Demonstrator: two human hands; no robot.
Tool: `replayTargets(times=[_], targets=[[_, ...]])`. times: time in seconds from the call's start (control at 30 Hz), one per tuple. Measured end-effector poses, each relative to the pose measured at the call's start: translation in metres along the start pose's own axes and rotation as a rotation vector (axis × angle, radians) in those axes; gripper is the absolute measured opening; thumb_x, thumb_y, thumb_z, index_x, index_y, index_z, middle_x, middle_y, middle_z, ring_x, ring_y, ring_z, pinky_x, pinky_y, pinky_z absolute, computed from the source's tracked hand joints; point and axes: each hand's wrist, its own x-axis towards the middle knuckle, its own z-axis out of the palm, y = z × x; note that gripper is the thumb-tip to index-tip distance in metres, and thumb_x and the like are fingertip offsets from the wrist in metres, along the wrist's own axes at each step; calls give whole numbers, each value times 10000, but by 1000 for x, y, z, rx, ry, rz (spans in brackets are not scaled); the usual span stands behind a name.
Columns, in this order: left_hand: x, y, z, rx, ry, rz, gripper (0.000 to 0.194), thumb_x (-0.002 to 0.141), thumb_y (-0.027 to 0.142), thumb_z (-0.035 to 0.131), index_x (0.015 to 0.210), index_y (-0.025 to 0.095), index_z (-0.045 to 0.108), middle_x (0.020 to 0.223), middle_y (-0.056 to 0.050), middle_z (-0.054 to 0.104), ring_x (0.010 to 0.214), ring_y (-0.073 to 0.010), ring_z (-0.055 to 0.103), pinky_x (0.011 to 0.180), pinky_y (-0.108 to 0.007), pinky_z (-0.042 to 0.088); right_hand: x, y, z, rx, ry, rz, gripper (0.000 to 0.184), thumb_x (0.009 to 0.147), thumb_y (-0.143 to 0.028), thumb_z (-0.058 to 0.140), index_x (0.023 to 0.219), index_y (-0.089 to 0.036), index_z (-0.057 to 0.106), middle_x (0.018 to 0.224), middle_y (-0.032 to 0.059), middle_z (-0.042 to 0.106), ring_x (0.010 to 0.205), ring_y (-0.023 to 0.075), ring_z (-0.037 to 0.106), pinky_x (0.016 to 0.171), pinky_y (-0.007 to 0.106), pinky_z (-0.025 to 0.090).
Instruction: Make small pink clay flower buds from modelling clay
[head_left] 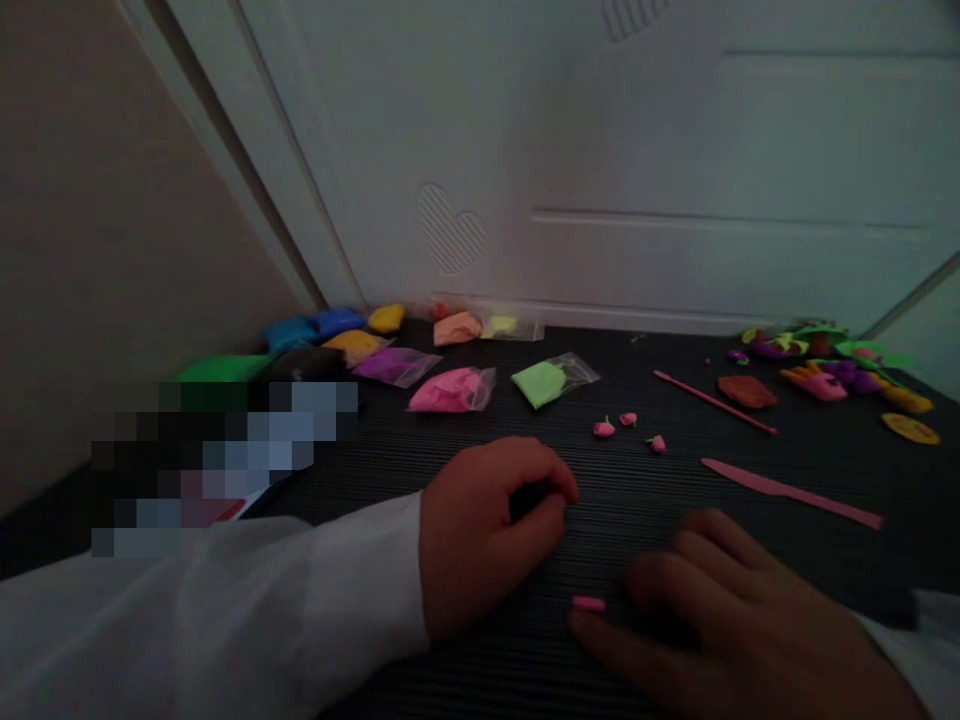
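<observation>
My left hand [499, 535] rests on the dark table, curled, with the thumb and index fingertips together. Whatever may lie between those fingertips is hidden. My right hand [731, 610] is low over the table, slightly blurred, its thumb spread away from the bent fingers. Right at that thumb's tip is a small pink clay roll [589, 604]; I cannot tell whether it sticks to the thumb or lies on the table. Beyond the hands lie three small pink clay buds with green stems, one of them a nearer bud [657, 444]. A pink plastic knife [791, 493] lies above my right hand.
A thin pink modelling stick [716, 402] and a reddish-brown clay piece [747, 391] lie at right, near several colourful clay figures [825, 380]. Bags of clay, among them a pink bag [452, 390] and a light green bag [551, 380], line the back left. A white panel [600, 150] rises behind.
</observation>
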Motion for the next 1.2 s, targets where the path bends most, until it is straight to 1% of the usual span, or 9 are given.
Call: replayTargets(times=[0.13, 0.27, 0.43, 0.57, 0.67, 0.83, 0.93, 1.1, 1.2], targets=[[0, 0, 0, 5, 6, 7, 117, 742, 103, 501, 771, 168, 595, 753, 33, 570, 731, -101, 526, 681, -215, 361, 2, 0, 1, 53, 19, 123, 499, 715, -589, 459, 1113, -298, 539, 819, 33, 580, 666, 184, 519, 618, 369, 365], [0, -1, -1, 0, -5, 24, 119, 740, 101, 501, 775, 160, 598, 745, 26, 568, 737, -104, 525, 681, -219, 362, 6, 0, -1, -29, 22, -49, 268, 794, -365, 488, 1054, -366, 554, 693, -22, 595, 575, 148, 516, 551, 306, 363], [0, -2, -1, 8, -12, 32, 122, 747, 107, 496, 789, 156, 600, 749, 21, 573, 730, -103, 524, 664, -216, 367, 4, 3, 1, -5, 20, 29, 555, 755, -613, 370, 1095, -218, 562, 769, 71, 565, 614, 196, 514, 546, 348, 365], [0, -2, 0, 7, -11, 35, 128, 736, 93, 499, 779, 158, 600, 753, 21, 576, 738, -104, 528, 682, -215, 368, 0, 4, 4, -12, 55, -91, 296, 853, -401, 375, 1100, -360, 534, 681, -7, 558, 556, 151, 487, 552, 312, 339], [0, -2, 0, 10, -5, 32, 124, 739, 105, 497, 778, 162, 600, 751, 20, 575, 732, -110, 527, 675, -224, 366, 1, 4, 4, 14, 28, 17, 552, 757, -616, 355, 1145, -261, 521, 779, 59, 555, 621, 196, 500, 554, 344, 345], [0, -2, -1, 7, -4, 38, 126, 736, 100, 498, 771, 167, 600, 755, 23, 577, 745, -111, 528, 689, -222, 370, 2, 1, 3, 2, 18, -27, 322, 806, -492, 404, 1061, -365, 553, 668, -6, 554, 567, 160, 487, 546, 315, 337], [0, -2, -1, 10, -1, 30, 124, 744, 110, 497, 781, 167, 601, 758, 22, 577, 743, -112, 528, 682, -224, 370, 2, 1, 2, 36, -7, 63, 567, 739, -628, 373, 1158, -273, 514, 802, 59, 549, 633, 191, 501, 558, 342, 345], [0, 0, -1, 6, -9, 29, 130, 735, 91, 503, 775, 163, 604, 760, 27, 581, 746, -104, 527, 692, -212, 369, -1, -1, 3, 6, 20, -7, 353, 801, -522, 382, 1073, -368, 546, 706, -1, 560, 592, 163, 483, 547, 311, 328], [0, 0, -2, 18, -18, 19, 128, 740, 99, 499, 775, 162, 604, 754, 24, 578, 744, -108, 527, 689, -215, 369, 0, -1, 2, 64, -8, 122, 527, 725, -622, 408, 1140, -317, 518, 829, 39, 555, 677, 193, 495, 610, 364, 347]])
